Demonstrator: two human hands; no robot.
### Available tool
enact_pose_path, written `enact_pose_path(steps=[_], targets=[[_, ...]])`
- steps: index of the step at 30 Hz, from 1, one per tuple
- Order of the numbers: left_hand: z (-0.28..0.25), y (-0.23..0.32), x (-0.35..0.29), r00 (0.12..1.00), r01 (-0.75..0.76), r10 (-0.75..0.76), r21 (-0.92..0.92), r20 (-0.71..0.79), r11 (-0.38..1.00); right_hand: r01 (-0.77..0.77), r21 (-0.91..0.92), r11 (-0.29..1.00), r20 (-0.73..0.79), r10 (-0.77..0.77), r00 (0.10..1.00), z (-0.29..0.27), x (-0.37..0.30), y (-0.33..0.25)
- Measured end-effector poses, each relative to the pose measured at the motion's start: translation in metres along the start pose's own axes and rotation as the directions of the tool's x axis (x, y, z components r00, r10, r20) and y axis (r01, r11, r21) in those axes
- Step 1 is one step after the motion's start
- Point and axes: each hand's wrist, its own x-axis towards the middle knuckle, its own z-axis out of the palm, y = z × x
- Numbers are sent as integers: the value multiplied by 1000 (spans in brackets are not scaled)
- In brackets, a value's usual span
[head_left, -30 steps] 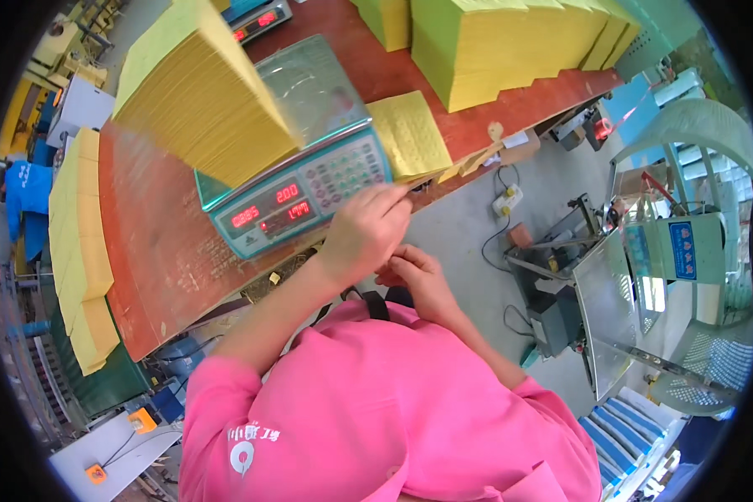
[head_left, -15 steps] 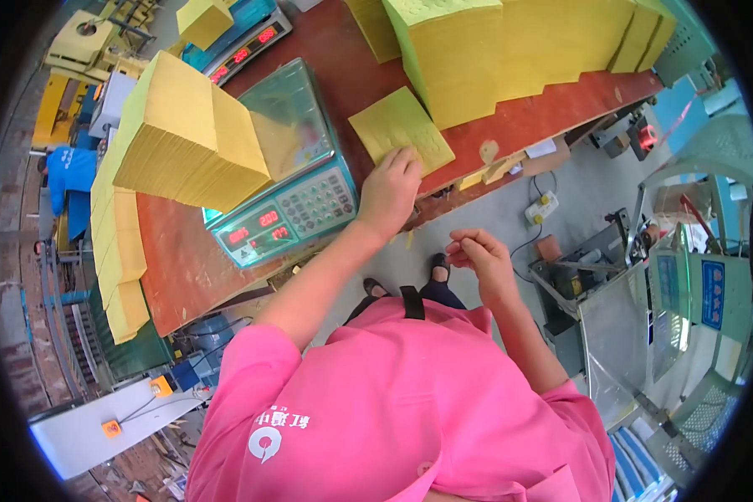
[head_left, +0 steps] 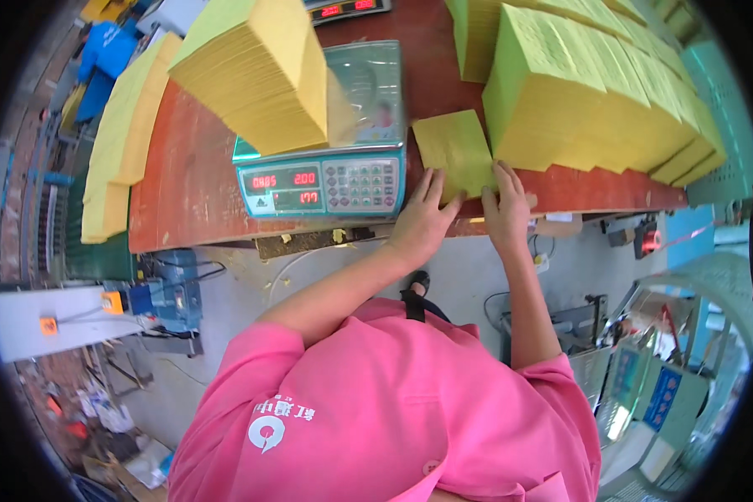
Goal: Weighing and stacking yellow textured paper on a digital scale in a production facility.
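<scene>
A low square of yellow paper (head_left: pixel 454 144) lies on the red table, just right of the digital scale (head_left: pixel 322 186). At its near left corner is my left hand (head_left: pixel 418 224), fingers along the side and thumb by the near edge. My right hand (head_left: pixel 508 211) grips the near right corner, its thumb close to the left thumb. How many sheets lie between my hands cannot be made out. A tall yellow paper stack (head_left: pixel 255 84) rests on the scale's left part, leaning over its front. The scale's red digits are lit.
Long rows of yellow paper stacks (head_left: pixel 560 109) stand close on the right. Another row of yellow paper (head_left: pixel 121 142) lines the table's left end. A second scale (head_left: pixel 347 10) sits behind. The red table's (head_left: pixel 197 188) near edge runs before me; machinery (head_left: pixel 644 376) stands at right.
My right hand has come up from beside the table to the yellow paper. My left hand has shifted to the paper's near left corner. The view has turned, and the paper looks straighter.
</scene>
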Motion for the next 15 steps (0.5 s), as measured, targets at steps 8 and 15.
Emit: enact_pose_path(steps=[8,15], targets=[[3,13,-26,978,70,-119,-261,-174,963,66,-150,986,55,-58,997,10,-23,-7],[-13,12,-56,981,21,-89,-363,-172,932,-4,-117,993,102,16,995,-4,-54,-22]])
